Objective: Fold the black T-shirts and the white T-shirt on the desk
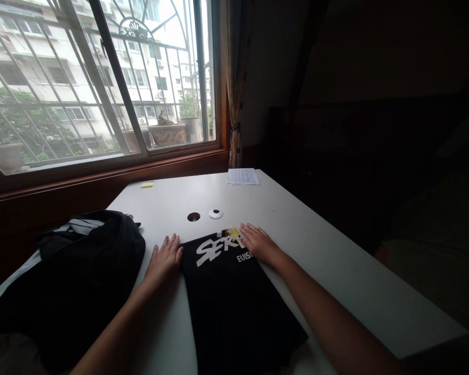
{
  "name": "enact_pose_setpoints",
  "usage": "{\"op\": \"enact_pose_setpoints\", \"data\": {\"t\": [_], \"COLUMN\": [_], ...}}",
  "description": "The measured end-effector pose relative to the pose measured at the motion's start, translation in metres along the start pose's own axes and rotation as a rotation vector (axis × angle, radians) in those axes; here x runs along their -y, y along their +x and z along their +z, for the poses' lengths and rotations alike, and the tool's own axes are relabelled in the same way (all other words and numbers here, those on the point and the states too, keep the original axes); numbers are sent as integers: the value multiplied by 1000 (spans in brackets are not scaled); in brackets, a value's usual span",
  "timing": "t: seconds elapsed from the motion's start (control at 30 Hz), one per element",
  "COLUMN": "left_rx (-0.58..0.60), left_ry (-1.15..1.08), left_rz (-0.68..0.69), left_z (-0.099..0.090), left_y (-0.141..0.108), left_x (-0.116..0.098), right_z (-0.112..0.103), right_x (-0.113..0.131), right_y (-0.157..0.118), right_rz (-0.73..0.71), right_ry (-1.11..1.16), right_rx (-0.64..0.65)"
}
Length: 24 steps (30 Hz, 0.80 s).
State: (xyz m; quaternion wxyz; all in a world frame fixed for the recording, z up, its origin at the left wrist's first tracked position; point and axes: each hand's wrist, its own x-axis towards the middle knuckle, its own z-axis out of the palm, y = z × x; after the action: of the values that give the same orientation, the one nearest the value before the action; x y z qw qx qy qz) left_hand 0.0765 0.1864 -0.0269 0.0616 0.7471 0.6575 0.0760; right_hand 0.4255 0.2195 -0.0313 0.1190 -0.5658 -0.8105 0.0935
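Observation:
A black garment [230, 307] with white and yellow printed lettering lies flat and folded into a long panel on the white table [312, 250]. It looks like a T-shirt. My left hand [166, 258] rests on the tabletop at the garment's upper left edge, fingers stretched out, the thumb side touching the cloth. On the upper right corner lies my right hand [260, 244], palm down with fingers extended, covering part of the lettering. Neither hand grips the cloth. The garment's near end runs out of the bottom of the view.
Dark and white clothes [86, 281] are heaped at the table's left. Beyond the garment are a round hole [194, 216] and a white round cap [215, 213]. Papers [243, 176] and yellow sticky notes [147, 184] lie near the far edge, below a barred window [140, 78].

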Motion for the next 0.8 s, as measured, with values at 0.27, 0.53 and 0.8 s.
{"op": "enact_pose_setpoints", "data": {"t": [0.27, 0.53, 0.8], "left_rx": [-122, -59, 18], "left_ry": [-183, -343, -360], "left_rz": [67, 306, 310], "left_z": [-2, -14, -20], "left_y": [1, -3, 0], "left_x": [2, 7, 10], "right_z": [6, -13, -24], "right_x": [-7, 4, 22], "right_y": [4, -3, -10], "right_rz": [-12, -73, 151], "right_ry": [90, 157, 432], "right_rx": [-144, -180, -18]}}
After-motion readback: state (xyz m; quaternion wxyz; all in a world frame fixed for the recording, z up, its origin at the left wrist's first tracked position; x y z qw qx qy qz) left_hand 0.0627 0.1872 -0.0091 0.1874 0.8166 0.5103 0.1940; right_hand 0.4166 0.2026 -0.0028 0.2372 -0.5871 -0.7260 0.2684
